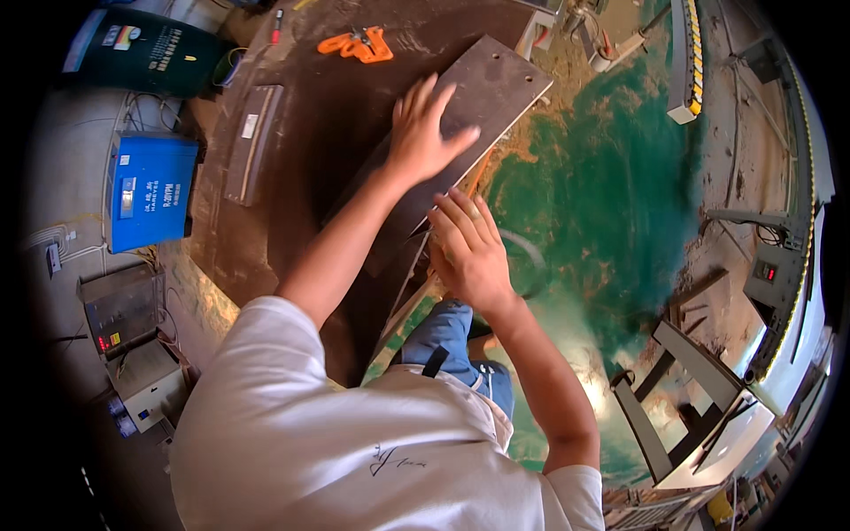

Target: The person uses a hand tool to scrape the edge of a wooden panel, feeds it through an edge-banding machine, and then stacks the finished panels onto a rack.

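A long dark brown board (482,88) with small holes near its far end lies slantwise along the edge of the worktable. Over its upper face my left hand (425,142) is open, thumb and fingers spread; whether the palm touches the board I cannot tell. My right hand (469,248) is beside the board's right edge, closer to my body. Its fingers are stretched out and close together, while the thumb side is partly hidden. Nothing can be seen held in either hand.
On the brown worktable (305,97) lie an orange clamp-like tool (359,44), a red-and-black marker-like stick (277,26) and a narrow brown strip (254,146). A blue box (152,192) stands left. Beyond the green floor (584,195) at right are a metal frame (686,407) and machinery.
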A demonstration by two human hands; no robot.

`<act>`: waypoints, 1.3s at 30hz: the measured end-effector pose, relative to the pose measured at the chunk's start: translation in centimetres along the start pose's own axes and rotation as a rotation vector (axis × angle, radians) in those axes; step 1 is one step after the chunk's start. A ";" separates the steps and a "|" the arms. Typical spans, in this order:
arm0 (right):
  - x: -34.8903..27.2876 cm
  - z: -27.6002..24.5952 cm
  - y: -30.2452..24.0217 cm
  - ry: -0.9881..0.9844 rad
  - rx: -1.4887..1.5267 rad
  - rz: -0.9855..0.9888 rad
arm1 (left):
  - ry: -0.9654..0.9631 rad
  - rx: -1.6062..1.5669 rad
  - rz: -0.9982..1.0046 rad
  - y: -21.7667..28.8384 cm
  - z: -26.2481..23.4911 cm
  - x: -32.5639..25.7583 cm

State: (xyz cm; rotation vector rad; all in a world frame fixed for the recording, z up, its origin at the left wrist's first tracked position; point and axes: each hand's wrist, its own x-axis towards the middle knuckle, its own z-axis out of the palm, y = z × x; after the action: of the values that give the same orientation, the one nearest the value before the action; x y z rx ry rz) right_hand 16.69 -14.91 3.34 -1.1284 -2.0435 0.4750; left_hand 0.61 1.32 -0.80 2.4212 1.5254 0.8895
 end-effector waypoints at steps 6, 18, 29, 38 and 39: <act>-3.6 5.3 -1.0 -0.223 -0.015 0.473 | -0.208 0.291 -0.078 1.7 -3.6 -10.0; -39.2 -2.3 -11.3 -0.274 0.092 0.711 | -0.172 0.409 -0.151 1.2 -3.2 -9.9; -20.8 -6.3 4.9 1.019 0.833 1.328 | -0.473 0.353 -0.303 2.7 -6.9 -7.2; -14.3 1.8 8.9 -0.182 0.180 1.021 | -0.392 0.016 -0.306 2.6 -6.7 -6.2; -13.9 0.4 9.3 -0.193 0.242 0.981 | -0.327 -0.156 -0.283 0.6 -6.4 -6.6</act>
State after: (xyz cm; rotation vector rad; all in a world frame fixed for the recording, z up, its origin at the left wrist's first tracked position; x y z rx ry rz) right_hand 26.33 -21.50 -8.68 -1.9345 -1.3878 1.2987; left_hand -4.50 -5.81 1.95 2.0509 1.5541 0.5061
